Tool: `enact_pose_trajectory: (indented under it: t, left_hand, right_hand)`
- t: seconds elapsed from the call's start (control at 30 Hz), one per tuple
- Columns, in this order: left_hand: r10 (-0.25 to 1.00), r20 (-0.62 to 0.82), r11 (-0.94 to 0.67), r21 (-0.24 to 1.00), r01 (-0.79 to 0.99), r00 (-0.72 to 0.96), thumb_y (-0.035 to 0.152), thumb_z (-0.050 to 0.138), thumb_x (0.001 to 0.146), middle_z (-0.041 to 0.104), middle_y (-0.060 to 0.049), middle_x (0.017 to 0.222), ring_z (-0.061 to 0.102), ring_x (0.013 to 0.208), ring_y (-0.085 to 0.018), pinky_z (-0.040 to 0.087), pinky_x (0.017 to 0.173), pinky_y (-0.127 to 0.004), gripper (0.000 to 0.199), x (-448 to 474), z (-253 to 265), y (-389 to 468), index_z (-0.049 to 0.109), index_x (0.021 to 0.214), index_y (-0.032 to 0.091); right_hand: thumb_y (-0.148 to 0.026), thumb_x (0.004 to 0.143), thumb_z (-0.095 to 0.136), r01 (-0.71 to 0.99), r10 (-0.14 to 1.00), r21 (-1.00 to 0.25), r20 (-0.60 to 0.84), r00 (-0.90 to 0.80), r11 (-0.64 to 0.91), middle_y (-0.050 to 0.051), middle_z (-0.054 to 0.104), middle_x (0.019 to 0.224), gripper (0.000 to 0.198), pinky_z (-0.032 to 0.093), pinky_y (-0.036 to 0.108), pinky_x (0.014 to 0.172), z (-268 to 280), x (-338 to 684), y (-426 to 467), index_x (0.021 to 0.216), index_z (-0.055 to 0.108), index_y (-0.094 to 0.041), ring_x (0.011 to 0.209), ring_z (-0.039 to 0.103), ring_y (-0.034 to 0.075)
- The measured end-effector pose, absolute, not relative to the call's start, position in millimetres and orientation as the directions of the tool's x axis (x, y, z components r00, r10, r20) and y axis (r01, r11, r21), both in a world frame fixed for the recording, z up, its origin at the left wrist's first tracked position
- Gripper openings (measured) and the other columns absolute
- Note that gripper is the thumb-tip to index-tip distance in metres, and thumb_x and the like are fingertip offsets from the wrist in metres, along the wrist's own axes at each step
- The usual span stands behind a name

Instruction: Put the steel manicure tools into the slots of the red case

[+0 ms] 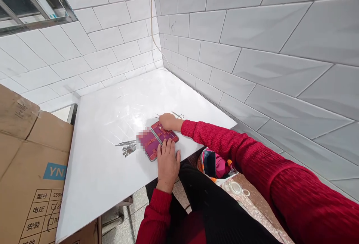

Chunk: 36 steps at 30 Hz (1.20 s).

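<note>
An open purple-red tool case [151, 156] with a dark spine and small loops lies on the white tabletop. My left hand [168, 165] rests on the case's near edge with its fingers stretched out. At the far right corner of the case is my right hand [167, 121], its fingers curled closed. Thin metal points show just left of that hand, but I cannot tell whether it grips them. Beyond its wrist lies a pair of scissors [178, 116]. Several slim metal tools [126, 143] and small flat metal pieces [129, 151] lie left of the case. Part of the case is blurred.
The white tabletop [95, 169] reaches into a corner of tiled walls [246, 64]. Cardboard boxes [25, 161] stand along its left side. Below the right edge are a bag with pink contents [223, 165] and a tape roll [235, 188]. A cable [152, 19] hangs in the corner.
</note>
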<state>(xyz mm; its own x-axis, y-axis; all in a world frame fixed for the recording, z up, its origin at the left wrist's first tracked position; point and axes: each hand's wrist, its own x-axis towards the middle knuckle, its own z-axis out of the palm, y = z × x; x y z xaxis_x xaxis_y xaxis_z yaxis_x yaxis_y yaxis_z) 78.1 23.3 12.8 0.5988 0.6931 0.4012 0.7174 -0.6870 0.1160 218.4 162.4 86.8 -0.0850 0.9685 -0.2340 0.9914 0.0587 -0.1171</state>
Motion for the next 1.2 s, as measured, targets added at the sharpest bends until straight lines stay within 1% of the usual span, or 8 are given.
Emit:
enact_pose_trajectory:
  t: [0.1,0.2,0.33,0.4,0.53,0.7,0.97,1.2]
  left_hand:
    - [0.69,0.408,-0.688,0.113,0.717,0.597,0.026,0.044,0.102,0.058,-0.014,0.145,0.049,0.137,-0.031,0.036,0.117,-0.055,0.04,78.0,12.8,23.3,0.057,0.137,0.011]
    - [0.687,0.417,-0.69,0.116,0.715,0.595,0.026,0.043,0.102,0.058,-0.015,0.144,0.049,0.137,-0.031,0.037,0.117,-0.055,0.041,77.6,11.6,23.6,0.057,0.137,0.011]
    - [0.682,0.423,-0.697,0.129,0.705,0.596,0.025,0.043,0.101,0.058,-0.014,0.144,0.049,0.137,-0.031,0.037,0.116,-0.056,0.041,77.2,10.4,23.4,0.057,0.137,0.013]
    - [0.683,0.429,-0.694,0.13,0.708,0.591,0.025,0.043,0.101,0.057,-0.014,0.145,0.049,0.137,-0.031,0.037,0.116,-0.056,0.041,77.1,10.3,23.0,0.057,0.138,0.014]
    - [0.692,0.413,-0.687,0.122,0.717,0.592,0.025,0.043,0.101,0.057,-0.013,0.146,0.049,0.138,-0.031,0.037,0.116,-0.056,0.041,77.3,11.0,22.0,0.057,0.137,0.014]
    - [0.713,0.381,-0.671,0.125,0.731,0.589,0.026,0.043,0.101,0.057,-0.012,0.146,0.047,0.139,-0.031,0.037,0.116,-0.055,0.041,77.5,12.4,20.7,0.056,0.138,0.012]
    - [0.715,0.379,-0.668,0.121,0.734,0.588,0.026,0.044,0.101,0.056,-0.012,0.146,0.047,0.139,-0.03,0.037,0.117,-0.054,0.041,78.2,11.8,20.5,0.056,0.138,0.014]
    - [0.717,0.367,-0.668,0.117,0.735,0.593,0.026,0.042,0.102,0.055,-0.012,0.148,0.046,0.141,-0.03,0.035,0.118,-0.053,0.041,78.5,14.9,19.3,0.055,0.138,0.014]
  right_hand:
    - [-0.011,0.063,0.079,0.991,0.934,-0.132,-0.351,-0.066,0.02,0.013,0.076,0.078,0.014,0.055,0.029,0.068,92.9,210.1,169.6,0.077,0.076,-0.01,0.076,0.073,0.026]
    - [-0.005,0.062,0.076,0.981,0.923,-0.187,-0.383,-0.032,-0.043,0.011,0.074,0.071,0.013,0.055,0.028,0.066,97.0,206.9,170.1,0.073,0.075,-0.01,0.071,0.072,0.024]
    - [-0.012,0.072,0.074,0.966,0.918,-0.232,-0.396,0.01,-0.111,0.009,0.073,0.069,0.005,0.053,0.025,0.065,97.7,211.2,164.0,0.076,0.074,-0.009,0.066,0.07,0.019]
    - [-0.018,0.078,0.071,0.952,0.918,-0.284,-0.396,-0.008,-0.114,0.008,0.074,0.069,0.01,0.052,0.022,0.064,96.0,215.6,161.1,0.072,0.073,-0.01,0.064,0.069,0.016]
    - [-0.02,0.081,0.07,0.91,0.95,-0.402,-0.311,-0.033,-0.099,0.008,0.073,0.067,0.018,0.051,0.02,0.064,90.4,222.5,162.7,0.065,0.071,-0.011,0.062,0.068,0.014]
    - [-0.02,0.086,0.066,0.867,0.94,-0.468,-0.342,-0.001,-0.17,0.008,0.074,0.069,0.016,0.051,0.019,0.058,83.8,224.6,175.8,0.078,0.074,-0.009,0.058,0.067,0.013]
    - [-0.022,0.092,0.058,0.912,0.929,-0.41,-0.35,-0.119,-0.037,0.011,0.077,0.079,0.024,0.05,0.019,0.063,78.7,228.7,170.6,0.078,0.074,-0.01,0.063,0.07,0.013]
    - [-0.018,0.091,0.056,0.975,0.911,-0.173,-0.365,-0.193,0.137,0.014,0.076,0.085,0.021,0.048,0.024,0.065,86.3,228.4,172.2,0.088,0.075,-0.008,0.077,0.071,0.02]
